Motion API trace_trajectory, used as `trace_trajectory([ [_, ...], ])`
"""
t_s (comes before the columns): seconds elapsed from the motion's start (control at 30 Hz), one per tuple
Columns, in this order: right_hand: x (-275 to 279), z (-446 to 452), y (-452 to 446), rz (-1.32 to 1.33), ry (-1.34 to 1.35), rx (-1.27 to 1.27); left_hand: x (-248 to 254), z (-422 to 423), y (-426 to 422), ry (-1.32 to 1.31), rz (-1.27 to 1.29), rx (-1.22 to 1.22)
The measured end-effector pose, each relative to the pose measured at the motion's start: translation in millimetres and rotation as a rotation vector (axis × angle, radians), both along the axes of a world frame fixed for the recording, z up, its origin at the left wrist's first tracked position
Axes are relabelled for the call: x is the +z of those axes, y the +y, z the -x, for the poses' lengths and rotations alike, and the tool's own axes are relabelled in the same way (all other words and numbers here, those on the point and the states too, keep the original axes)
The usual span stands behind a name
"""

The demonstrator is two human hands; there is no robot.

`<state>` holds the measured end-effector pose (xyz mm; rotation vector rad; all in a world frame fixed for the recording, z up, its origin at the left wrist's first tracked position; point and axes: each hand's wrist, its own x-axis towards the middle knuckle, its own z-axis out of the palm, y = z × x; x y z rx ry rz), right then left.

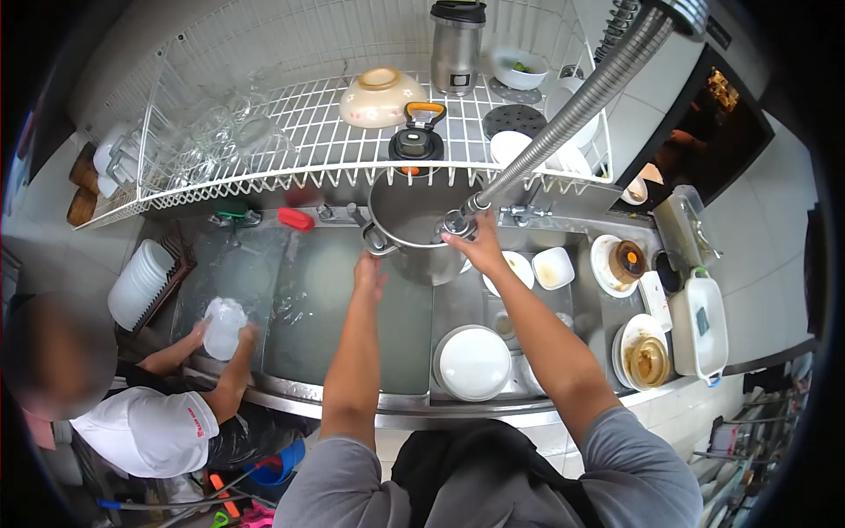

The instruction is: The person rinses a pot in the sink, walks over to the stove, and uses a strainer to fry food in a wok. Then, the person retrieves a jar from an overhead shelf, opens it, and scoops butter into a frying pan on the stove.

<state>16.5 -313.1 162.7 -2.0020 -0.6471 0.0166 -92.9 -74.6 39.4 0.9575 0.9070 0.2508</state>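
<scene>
A large metal pot point(403, 216) is held tilted above the sink divider, its opening towards me. My left hand point(370, 271) is closed at the side handle point(378, 242) of the pot; some of its fingers are hidden behind it. My right hand point(476, 244) is closed around the spray head point(455, 223) at the end of a flexible metal hose point(563, 110). The spray head points into the pot. Below my right forearm, a stack of white plates point(474, 363) sits in the right basin, with a white square bowl point(553, 267) farther back.
A co-worker at the left holds a white dish point(225, 328) over the water-filled basin point(352, 334). Overhead runs a white wire rack point(308, 114) with glasses, a bowl and a steel tumbler point(457, 53). Soiled plates point(623, 343) and a white tub point(701, 326) stand at the right.
</scene>
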Motion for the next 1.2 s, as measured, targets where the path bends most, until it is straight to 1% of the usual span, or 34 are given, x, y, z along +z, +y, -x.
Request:
trace_trajectory([
  [0.07, -6, -6, 6, -0.135, 0.009, -0.018, -9, -15, 1, -0.122, 0.069, -0.015],
  [0.1, -6, -10, 8, -0.132, -0.001, -0.025, -7, -22, 1, -0.131, 0.073, -0.022],
  [0.17, -9, -18, 11, -0.129, 0.105, -0.020, -4, -32, 4, -0.286, 0.151, -0.024],
  [0.2, -31, -32, 16, -0.228, 0.178, 0.049, -3, -34, 9, -0.293, 0.181, -0.044],
  [0.23, -39, -34, 21, -0.190, 0.138, 0.053, -3, -37, 16, -0.305, 0.210, -0.082],
  [0.27, -41, -38, 24, -0.151, 0.082, 0.030, -16, -36, 20, -0.395, 0.149, -0.110],
  [0.3, -45, -42, 27, -0.172, -0.015, 0.027, -4, -32, 16, -0.376, 0.081, -0.202],
  [0.33, -48, -45, 25, -0.031, -0.066, 0.014, -5, -36, 16, -0.187, 0.045, -0.177],
  [0.37, -33, -38, 19, -0.051, 0.026, 0.051, -16, -36, 27, -0.154, 0.054, -0.314],
  [0.4, -28, -27, 18, -0.232, 0.185, 0.128, -21, -26, 22, -0.114, 0.059, -0.238],
  [0.43, -19, -20, 12, -0.121, 0.120, 0.105, -20, -17, 16, -0.116, 0.073, -0.170],
  [0.47, -10, -19, 10, -0.014, 0.061, 0.091, -16, -14, 10, -0.065, 0.062, -0.047],
  [0.5, -5, -18, 6, -0.026, 0.051, 0.069, -16, -6, 2, -0.009, 0.056, 0.089],
  [0.57, 1, -17, 2, -0.035, 0.122, 0.169, -22, 15, -2, -0.027, 0.057, 0.081],
  [0.63, -4, -23, -1, -0.010, 0.136, 0.178, -11, 33, -14, -0.027, 0.060, 0.063],
  [0.7, -15, -27, 2, -0.009, 0.048, 0.188, -6, 53, -25, 0.001, 0.066, 0.070],
  [0.8, -28, -31, -1, -0.075, 0.025, 0.170, 5, 85, -28, -0.064, 0.021, 0.019],
  [0.87, -21, -31, -8, -0.061, 0.047, 0.163, 24, 95, -32, -0.085, -0.013, 0.047],
  [0.93, -21, -36, -12, 0.004, -0.050, 0.201, 41, 105, -32, -0.079, -0.032, 0.094],
  [1.0, -6, -28, -19, -0.012, 0.001, 0.227, 49, 113, -30, -0.145, -0.099, 0.049],
  [1.07, 1, -24, -23, -0.022, 0.046, 0.231, 63, 119, -35, -0.140, -0.140, 0.054],
  [1.13, 2, -23, -24, -0.108, 0.079, 0.247, 69, 121, -38, -0.137, -0.180, 0.052],
  [1.2, 4, -19, -26, -0.128, 0.106, 0.243, 77, 122, -41, -0.173, -0.238, 0.023],
])
